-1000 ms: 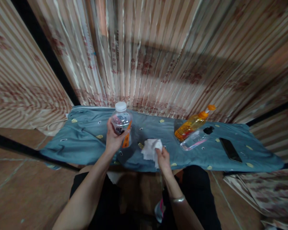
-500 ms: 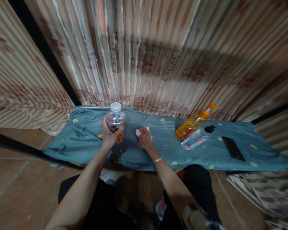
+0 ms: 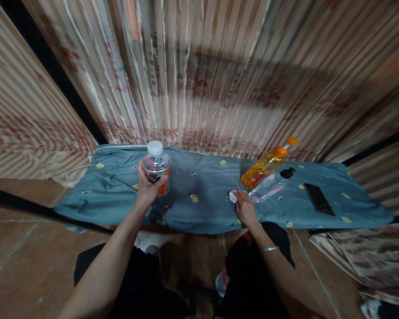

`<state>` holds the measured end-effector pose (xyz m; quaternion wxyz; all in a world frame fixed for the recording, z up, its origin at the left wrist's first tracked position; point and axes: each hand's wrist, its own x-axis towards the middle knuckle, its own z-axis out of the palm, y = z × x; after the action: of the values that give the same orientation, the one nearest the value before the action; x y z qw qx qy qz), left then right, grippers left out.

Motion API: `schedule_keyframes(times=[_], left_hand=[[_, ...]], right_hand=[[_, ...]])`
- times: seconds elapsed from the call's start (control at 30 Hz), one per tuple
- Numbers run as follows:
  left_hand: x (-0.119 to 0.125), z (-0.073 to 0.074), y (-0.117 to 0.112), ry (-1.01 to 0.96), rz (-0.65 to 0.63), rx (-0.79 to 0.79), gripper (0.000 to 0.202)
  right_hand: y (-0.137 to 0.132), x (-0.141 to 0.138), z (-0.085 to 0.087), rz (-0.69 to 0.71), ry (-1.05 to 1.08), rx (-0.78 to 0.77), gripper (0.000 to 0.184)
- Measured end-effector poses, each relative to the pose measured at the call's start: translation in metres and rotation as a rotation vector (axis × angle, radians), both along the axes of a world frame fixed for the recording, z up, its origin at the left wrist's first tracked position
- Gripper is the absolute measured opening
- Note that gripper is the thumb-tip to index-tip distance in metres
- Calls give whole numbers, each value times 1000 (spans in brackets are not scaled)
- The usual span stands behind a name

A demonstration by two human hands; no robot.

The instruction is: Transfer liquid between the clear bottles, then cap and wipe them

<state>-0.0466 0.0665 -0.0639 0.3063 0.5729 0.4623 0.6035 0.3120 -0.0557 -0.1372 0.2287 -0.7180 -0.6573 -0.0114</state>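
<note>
My left hand (image 3: 148, 186) is wrapped round a clear plastic bottle (image 3: 158, 164) with a white cap and an orange label, held upright over the blue-green cloth. My right hand (image 3: 246, 207) is closed on a crumpled white tissue (image 3: 232, 196), low over the cloth. Just beyond that hand, a clear pump bottle (image 3: 267, 188) with a black top lies on its side. Next to it an orange pump bottle (image 3: 261, 169) lies tilted, its orange pump towards the curtain.
The blue-green patterned cloth (image 3: 209, 177) covers a narrow surface in front of me. A black phone (image 3: 319, 199) lies on its right part. A striped curtain (image 3: 199, 79) hangs behind, and dark poles (image 3: 63, 84) stand at the sides.
My right hand has moved right with the tissue, from the middle of the cloth to beside the lying bottles. My left hand still holds its bottle. The view has shifted slightly.
</note>
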Motion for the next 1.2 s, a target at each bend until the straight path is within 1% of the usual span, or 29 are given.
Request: schedule_keyframes(times=[0.03,0.07,0.13,0.17,0.23,0.3,0.37,0.4,0.43,0.5,0.57,0.6,0.67,0.7,0.77,0.83,0.9,0.93,1.0,1.07,1.1,1.17,1.2], left_hand=[[0,1,0,1,-3,-6,95],[1,2,0,-1,-8,-14,95],[2,3,0,-10,-18,-19,96],[2,4,1,-17,-20,-17,96],[3,4,1,-19,-15,-19,95],[4,6,1,-12,-3,-26,94],[5,8,1,-3,15,-36,92],[6,10,0,-2,22,-40,92],[7,11,0,-5,25,-41,92],[9,13,1,-12,17,-35,92],[11,12,2,-14,8,-21,94],[12,11,3,-14,6,-13,95],[15,7,5,-16,7,-3,97],[16,5,6,-20,6,-5,97],[19,2,7,-16,10,-23,97],[20,0,7,3,13,-45,98],[20,-1,7,15,7,-47,99],[20,-2,7,15,5,-43,99],[19,-2,7,19,1,-36,99],[19,-1,7,27,-1,-39,99],[19,-1,7,31,-2,-42,99],[20,0,7,32,-6,-42,100],[20,1,7,29,-7,-39,100]], right_hand=[[15,-2,3,-76,19,-15,48],[32,-9,6,-121,28,-15,48],[65,-36,11,-155,41,-20,46],[80,-53,13,-155,47,-27,45],[100,-92,15,-100,57,-53,44],[104,-128,14,3,62,-79,43],[90,-155,12,153,65,-103,44],[77,-162,10,275,79,-107,46],[62,-165,8,370,94,-106,50],[29,-155,4,476,109,-96,56],[1,-126,-1,515,86,-97,60],[-10,-107,-3,501,64,-95,60],[-19,-64,-7,380,10,-67,56],[-18,-44,-9,302,-13,-45,53],[-5,-12,-10,130,-38,-7,49],[19,4,-6,2,-34,4,47],[48,3,0,-101,11,7,46],[64,-4,2,-131,24,14,46],[92,-26,7,-138,38,24,46],[113,-57,9,-92,47,23,46],[118,-74,9,-47,50,17,45],[117,-110,8,69,52,-3,42],[109,-126,8,131,51,-14,41]])
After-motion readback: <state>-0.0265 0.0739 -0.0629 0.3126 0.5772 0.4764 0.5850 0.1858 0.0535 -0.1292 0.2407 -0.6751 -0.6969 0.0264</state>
